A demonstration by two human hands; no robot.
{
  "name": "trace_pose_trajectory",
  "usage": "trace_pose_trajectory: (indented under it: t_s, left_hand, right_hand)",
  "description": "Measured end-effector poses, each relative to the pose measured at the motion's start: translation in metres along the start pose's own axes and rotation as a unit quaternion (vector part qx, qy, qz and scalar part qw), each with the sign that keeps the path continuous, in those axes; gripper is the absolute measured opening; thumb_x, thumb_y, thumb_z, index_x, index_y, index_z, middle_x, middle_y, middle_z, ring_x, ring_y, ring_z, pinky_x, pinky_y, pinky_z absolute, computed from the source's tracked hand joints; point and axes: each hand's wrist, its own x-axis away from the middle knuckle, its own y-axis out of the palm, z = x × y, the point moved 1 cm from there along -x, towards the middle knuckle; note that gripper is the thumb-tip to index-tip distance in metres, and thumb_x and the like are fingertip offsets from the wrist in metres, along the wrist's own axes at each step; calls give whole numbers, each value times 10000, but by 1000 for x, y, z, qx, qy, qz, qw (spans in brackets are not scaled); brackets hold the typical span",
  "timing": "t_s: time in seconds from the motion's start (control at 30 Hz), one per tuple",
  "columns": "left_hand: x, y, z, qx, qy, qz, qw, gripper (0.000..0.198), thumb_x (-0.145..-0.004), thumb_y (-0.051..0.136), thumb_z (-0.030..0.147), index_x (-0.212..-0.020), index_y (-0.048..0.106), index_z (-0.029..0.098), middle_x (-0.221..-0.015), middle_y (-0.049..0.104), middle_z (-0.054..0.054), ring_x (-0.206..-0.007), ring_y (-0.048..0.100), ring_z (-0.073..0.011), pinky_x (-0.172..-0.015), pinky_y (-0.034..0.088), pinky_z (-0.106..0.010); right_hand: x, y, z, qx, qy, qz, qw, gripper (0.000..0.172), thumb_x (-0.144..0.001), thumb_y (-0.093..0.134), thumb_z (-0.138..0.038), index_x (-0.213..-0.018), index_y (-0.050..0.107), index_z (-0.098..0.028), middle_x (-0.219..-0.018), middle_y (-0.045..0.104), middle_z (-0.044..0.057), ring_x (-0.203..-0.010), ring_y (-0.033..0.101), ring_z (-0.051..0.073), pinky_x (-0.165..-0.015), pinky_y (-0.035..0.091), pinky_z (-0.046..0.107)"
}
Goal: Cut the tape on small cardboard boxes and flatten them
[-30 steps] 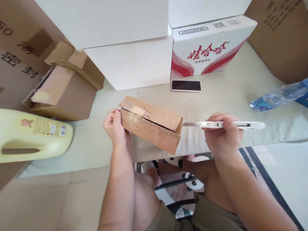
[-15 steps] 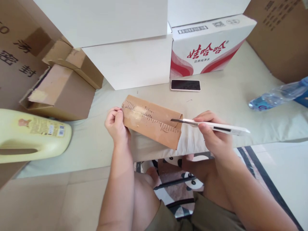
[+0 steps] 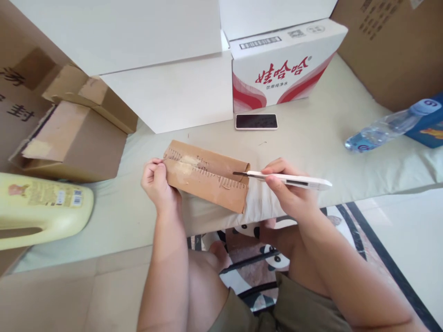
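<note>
Head view, looking down over the seated person's knees at a pale cloth-covered surface (image 3: 318,133).

**Left hand** (image 3: 157,184): its grip is clamped on the left end of a small cardboard box (image 3: 204,184), with the fingers curled around the torn, corrugated edge. The box lies near the front edge of the surface, long side across the view, its right end tilted slightly toward the person. A taped seam runs along its top.

**Right hand** (image 3: 289,196): its grip is closed around the handle of a white utility knife (image 3: 294,180), held almost level and pointing left. The extended blade (image 3: 240,174) meets the seam at the box's right end.

**Surroundings:**
- A smartphone (image 3: 256,121) lies face up behind the box, well apart from it.
- Just behind the phone stands a red-and-white printed carton (image 3: 280,69), beside stacked white boxes (image 3: 173,92).
- At far left a yellow handled jug (image 3: 41,207) lies on its side, with an open brown carton (image 3: 69,138) behind it.
- At right a clear water bottle (image 3: 384,130) lies on its side, its cap against a blue box (image 3: 427,129).
- A large brown carton (image 3: 391,46) fills the upper right corner.
- A panda-patterned rug (image 3: 256,263) shows below the surface, between the knees.
</note>
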Motion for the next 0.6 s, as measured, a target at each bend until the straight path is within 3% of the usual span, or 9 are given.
trace_pose_trajectory:
  t_s: [0.1,0.17,0.33,0.43,0.6]
  left_hand:
    - [-1,2,3,21,5,15,1000,379,-615,720,320,-556,369,188,-826,520,-25,-796,474,-146,-813,439,-308]
    - [-1,4,6,41,8,28,999,374,-577,732,295,-541,378,182,-804,513,-27,-803,475,-144,-818,434,-309]
    - [-2,4,6,53,12,25,998,383,-565,753,329,-555,403,175,-804,491,-27,-828,485,-148,-845,428,-320]
    - [-2,3,6,34,13,17,999,436,-580,753,380,-568,365,181,-805,476,-23,-819,473,-150,-831,427,-325]
    - [-2,2,7,38,8,16,999,461,-575,763,388,-561,353,176,-809,501,-23,-815,468,-150,-815,427,-317]
  right_hand:
    - [0,2,6,-34,43,15,998,258,-877,709,-491,-841,719,-236,-761,665,14,-702,611,156,-676,481,327]
    - [0,5,12,-116,108,33,987,298,-853,724,-536,-833,716,-239,-763,680,3,-713,645,153,-701,526,324]
    - [-2,13,25,-334,243,71,908,399,-734,807,-607,-821,688,-237,-737,717,-16,-707,722,145,-758,620,305]
    - [-5,14,30,-369,273,89,884,384,-746,796,-587,-816,670,-232,-680,708,-18,-652,721,144,-698,627,276]
    - [-7,8,37,-392,269,138,869,335,-754,780,-515,-731,613,-225,-613,650,-34,-537,641,114,-595,593,246]
